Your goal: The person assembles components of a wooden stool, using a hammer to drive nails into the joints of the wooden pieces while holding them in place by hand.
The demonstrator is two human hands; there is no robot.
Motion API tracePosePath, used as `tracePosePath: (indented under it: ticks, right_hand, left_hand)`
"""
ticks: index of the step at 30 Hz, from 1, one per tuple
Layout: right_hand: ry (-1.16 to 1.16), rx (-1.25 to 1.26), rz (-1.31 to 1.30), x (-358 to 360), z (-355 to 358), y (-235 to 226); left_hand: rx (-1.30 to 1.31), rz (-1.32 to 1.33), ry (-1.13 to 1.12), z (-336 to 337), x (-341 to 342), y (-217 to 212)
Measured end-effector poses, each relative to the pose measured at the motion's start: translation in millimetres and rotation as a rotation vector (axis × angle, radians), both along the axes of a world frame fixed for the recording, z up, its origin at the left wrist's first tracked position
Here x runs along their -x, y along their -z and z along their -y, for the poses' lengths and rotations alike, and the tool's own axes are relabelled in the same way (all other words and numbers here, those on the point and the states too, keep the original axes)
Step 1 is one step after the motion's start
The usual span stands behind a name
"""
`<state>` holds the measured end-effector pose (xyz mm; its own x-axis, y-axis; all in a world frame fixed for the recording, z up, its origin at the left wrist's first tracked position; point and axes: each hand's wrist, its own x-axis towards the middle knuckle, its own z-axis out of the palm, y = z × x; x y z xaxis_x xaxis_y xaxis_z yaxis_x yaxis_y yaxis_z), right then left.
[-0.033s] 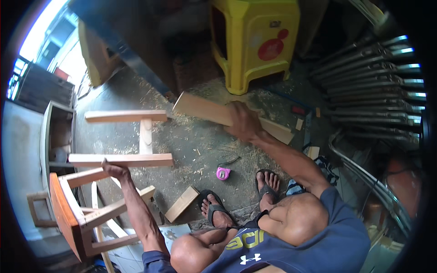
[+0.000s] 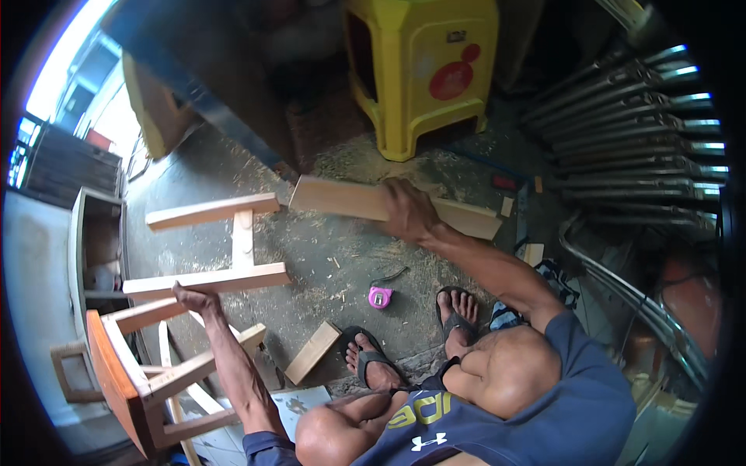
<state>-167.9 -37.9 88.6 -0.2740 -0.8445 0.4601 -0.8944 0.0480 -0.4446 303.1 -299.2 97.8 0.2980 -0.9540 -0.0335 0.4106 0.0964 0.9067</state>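
Gritty grey floor [image 2: 311, 252], littered with wood shavings [image 2: 353, 165], surrounds a pink tape measure [image 2: 380, 297]; beyond the tape, the right hand [image 2: 409, 211] grips a flat, smooth board [image 2: 334, 198]; left of it, the left hand [image 2: 196, 299] holds the squared near rail [image 2: 245, 277] of a pale H-shaped wooden frame [image 2: 242, 239].

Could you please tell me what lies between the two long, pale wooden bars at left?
In the head view, a short, flat, pale wooden crosspiece spans the gap between the upper bar and the lower bar.

pale board [image 2: 342, 199], yellow stool [image 2: 423, 109], pink tape measure [image 2: 380, 297]
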Motion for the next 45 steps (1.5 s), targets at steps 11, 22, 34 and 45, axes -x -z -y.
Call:
tracePosePath:
  ticks: [11,22,34,45]
  right_hand:
    - [-0.242,-0.452,-0.270,-33,2,89]
    - [-0.410,-0.727,-0.065,-107,3,92]
    - [-0.433,-0.532,-0.117,-116,-11,94]
    - [-0.423,-0.371,0.010,-102,-101,87]
  left_hand:
    - [0.074,1.499,0.010,-30,94,-16]
    - [0.536,1.490,1.462,-165,260,1]
    - [0.159,1.578,2.112,-171,402,9]
    - [1.150,1.836,0.956,-197,408,89]
